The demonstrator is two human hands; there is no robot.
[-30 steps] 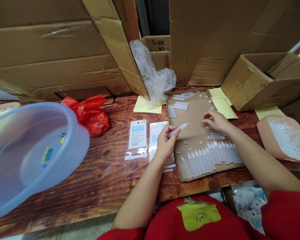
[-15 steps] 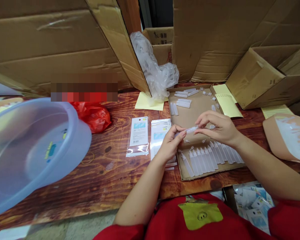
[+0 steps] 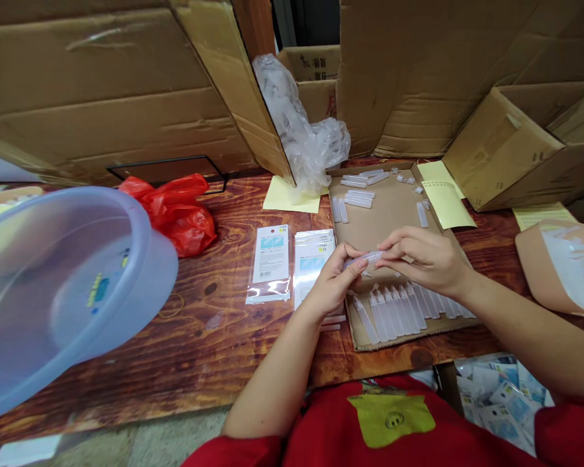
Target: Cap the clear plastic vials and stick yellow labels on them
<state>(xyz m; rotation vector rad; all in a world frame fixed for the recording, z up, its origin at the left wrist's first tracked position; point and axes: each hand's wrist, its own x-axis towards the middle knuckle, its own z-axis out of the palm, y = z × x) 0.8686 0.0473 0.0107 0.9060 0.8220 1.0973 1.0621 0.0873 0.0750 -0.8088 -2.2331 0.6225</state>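
While both hands meet just right of the frame's centre, the left hand [image 3: 331, 280] pinches one end of a small clear plastic tube [image 3: 363, 260] between thumb and fingertips, and the right hand [image 3: 425, 259] closes its fingertips on the other end, so the tube lies nearly level between them. Under the hands sits a flat cardboard tray [image 3: 389, 214] on the wooden bench [image 3: 185, 337]. A row of clear tubes [image 3: 403, 305] lies side by side along the tray's lower edge, and loose tubes and small caps are scattered in its upper part. Just left of the tray lie two printed packets [image 3: 292, 263]. Yellow paper sheets [image 3: 445, 198] rest at the tray's upper right corner. A red plastic bag [image 3: 178, 211] lies further left, and a clear plastic basin [image 3: 53, 285] fills the left edge. Cardboard boxes [image 3: 102, 91] stand along the top, with a crumpled clear bag [image 3: 302, 136] between them.
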